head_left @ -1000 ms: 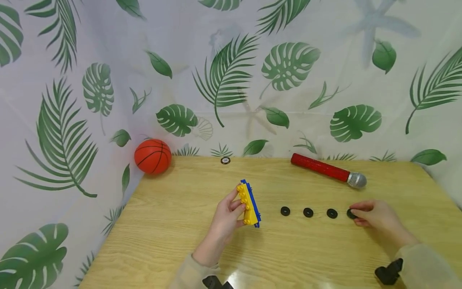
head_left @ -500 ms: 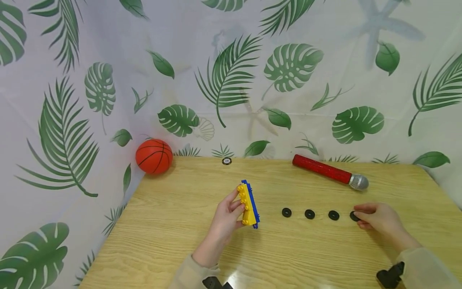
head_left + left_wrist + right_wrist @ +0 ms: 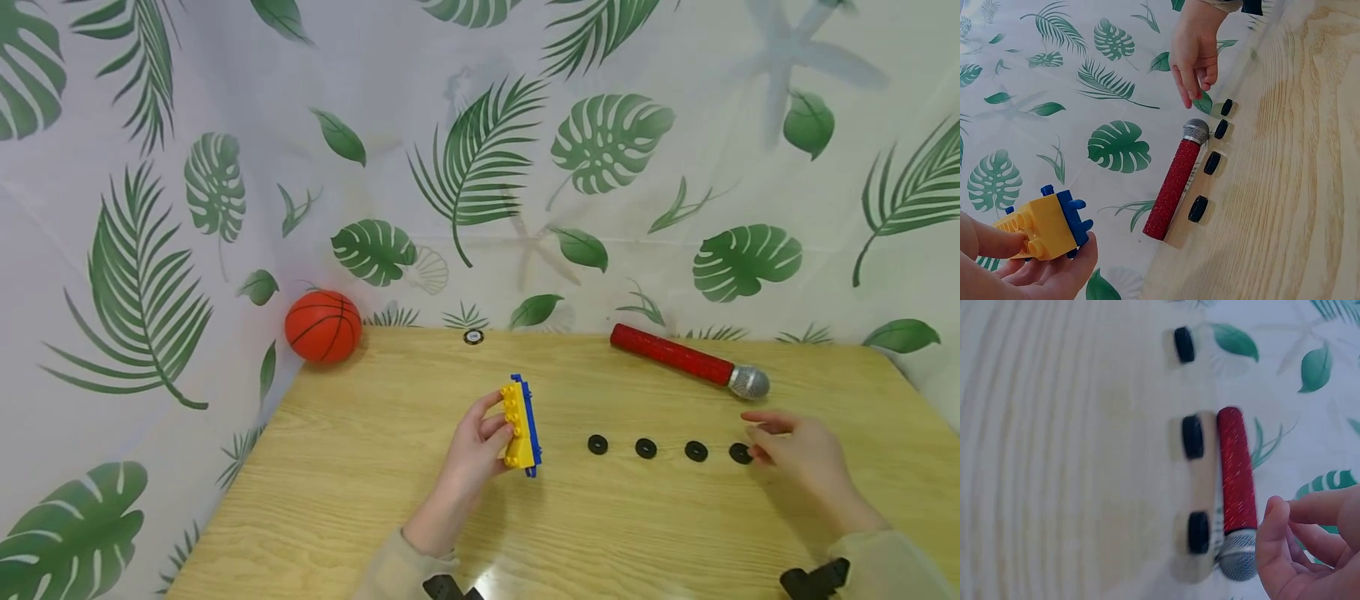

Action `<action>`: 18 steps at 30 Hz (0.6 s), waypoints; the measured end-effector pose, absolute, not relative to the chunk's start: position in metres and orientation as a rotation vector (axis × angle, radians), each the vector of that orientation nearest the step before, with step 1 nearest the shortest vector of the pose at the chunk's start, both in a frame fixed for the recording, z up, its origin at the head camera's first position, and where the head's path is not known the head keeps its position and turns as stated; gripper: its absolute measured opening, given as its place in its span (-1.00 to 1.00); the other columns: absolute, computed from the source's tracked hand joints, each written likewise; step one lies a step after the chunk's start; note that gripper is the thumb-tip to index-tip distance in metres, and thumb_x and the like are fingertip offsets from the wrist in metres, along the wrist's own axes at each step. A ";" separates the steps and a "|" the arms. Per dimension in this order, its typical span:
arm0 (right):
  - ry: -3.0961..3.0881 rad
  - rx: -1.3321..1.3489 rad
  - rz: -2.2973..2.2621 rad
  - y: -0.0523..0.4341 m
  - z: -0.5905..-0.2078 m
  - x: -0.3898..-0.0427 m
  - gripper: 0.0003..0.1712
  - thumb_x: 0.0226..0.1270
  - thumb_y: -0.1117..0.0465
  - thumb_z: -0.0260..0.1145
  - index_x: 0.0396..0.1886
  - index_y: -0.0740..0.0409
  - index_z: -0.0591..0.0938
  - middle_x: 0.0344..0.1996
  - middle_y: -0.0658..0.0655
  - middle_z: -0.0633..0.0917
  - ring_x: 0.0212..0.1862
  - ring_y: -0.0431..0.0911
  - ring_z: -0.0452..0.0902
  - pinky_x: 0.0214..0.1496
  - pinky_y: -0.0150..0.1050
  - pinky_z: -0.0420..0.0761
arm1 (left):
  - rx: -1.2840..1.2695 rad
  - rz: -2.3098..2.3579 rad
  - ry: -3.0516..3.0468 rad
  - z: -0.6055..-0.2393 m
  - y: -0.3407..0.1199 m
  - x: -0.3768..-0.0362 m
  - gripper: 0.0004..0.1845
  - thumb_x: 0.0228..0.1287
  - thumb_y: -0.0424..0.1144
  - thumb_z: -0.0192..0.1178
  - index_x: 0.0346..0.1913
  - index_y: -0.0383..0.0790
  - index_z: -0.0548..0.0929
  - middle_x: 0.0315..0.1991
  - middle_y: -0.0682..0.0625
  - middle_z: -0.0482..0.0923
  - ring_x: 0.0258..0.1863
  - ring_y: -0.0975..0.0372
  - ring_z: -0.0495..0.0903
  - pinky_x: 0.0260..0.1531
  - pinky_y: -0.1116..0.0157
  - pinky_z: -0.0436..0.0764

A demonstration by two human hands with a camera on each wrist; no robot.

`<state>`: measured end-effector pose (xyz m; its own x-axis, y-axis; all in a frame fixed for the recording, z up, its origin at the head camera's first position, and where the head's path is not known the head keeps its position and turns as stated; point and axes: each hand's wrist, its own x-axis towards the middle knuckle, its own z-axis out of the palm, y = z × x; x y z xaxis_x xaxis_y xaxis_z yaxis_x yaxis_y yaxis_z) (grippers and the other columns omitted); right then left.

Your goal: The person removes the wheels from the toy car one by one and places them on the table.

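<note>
My left hand grips a yellow-and-blue toy brick block and holds it on edge just above the wooden table. In the left wrist view the block sits between thumb and fingers. Several small black discs lie in a row on the table to the right of the block; the rightmost disc lies just left of my right hand. That hand hovers with loosely curled fingers and holds nothing. The left wrist view shows the right hand above the row's end disc.
A red microphone with a silver head lies behind the discs at the back right. An orange toy basketball rests at the table's back left corner. A small round token lies at the back edge. A leaf-print cloth hangs behind.
My right hand has come off the rightmost disc and drawn slightly right, leaving the disc on the table. The left hand and block have stayed put.
</note>
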<state>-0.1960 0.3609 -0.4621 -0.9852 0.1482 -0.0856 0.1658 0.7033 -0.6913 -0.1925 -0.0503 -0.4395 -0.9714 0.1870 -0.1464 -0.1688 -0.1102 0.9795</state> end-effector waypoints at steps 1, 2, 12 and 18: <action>2.879 0.250 -1.195 0.357 -0.459 -0.196 -0.53 0.50 0.21 0.14 0.22 0.50 0.50 -0.26 0.26 0.74 -0.48 -0.25 0.66 -0.40 -0.33 0.69 | 0.024 2.175 1.918 -0.439 -0.050 -0.193 -0.47 0.52 -0.42 -0.04 0.49 -0.15 0.24 0.24 -0.25 0.51 0.05 0.09 0.61 -0.16 0.14 0.72; 2.885 0.229 -1.228 0.352 -0.456 -0.196 -0.54 0.50 0.23 0.14 0.22 0.51 0.50 -0.23 0.30 0.73 -0.48 -0.26 0.67 -0.39 -0.32 0.71 | 0.027 2.173 1.916 -0.439 -0.050 -0.194 -0.47 0.52 -0.42 -0.03 0.49 -0.14 0.25 0.24 -0.24 0.50 0.04 0.10 0.60 -0.16 0.14 0.72; 2.823 0.015 -1.500 0.299 -0.418 -0.194 -0.53 0.50 0.23 0.18 0.25 0.47 0.49 -0.35 -0.06 0.65 -0.40 -0.26 0.69 -0.32 -0.36 0.72 | 0.062 2.157 1.918 -0.437 -0.046 -0.197 -0.49 0.50 -0.42 0.01 0.45 -0.15 0.33 0.23 -0.23 0.49 0.03 0.10 0.60 -0.13 0.09 0.72; 2.673 -0.090 -1.678 0.267 -0.406 -0.189 -0.51 0.49 0.25 0.19 0.29 0.46 0.45 -0.31 -0.07 0.63 -0.35 -0.25 0.69 -0.24 -0.36 0.73 | 0.032 2.145 1.942 -0.437 -0.044 -0.195 -0.57 0.46 -0.38 0.10 0.34 -0.18 0.44 0.18 -0.17 0.58 -0.01 0.13 0.64 -0.15 0.15 0.73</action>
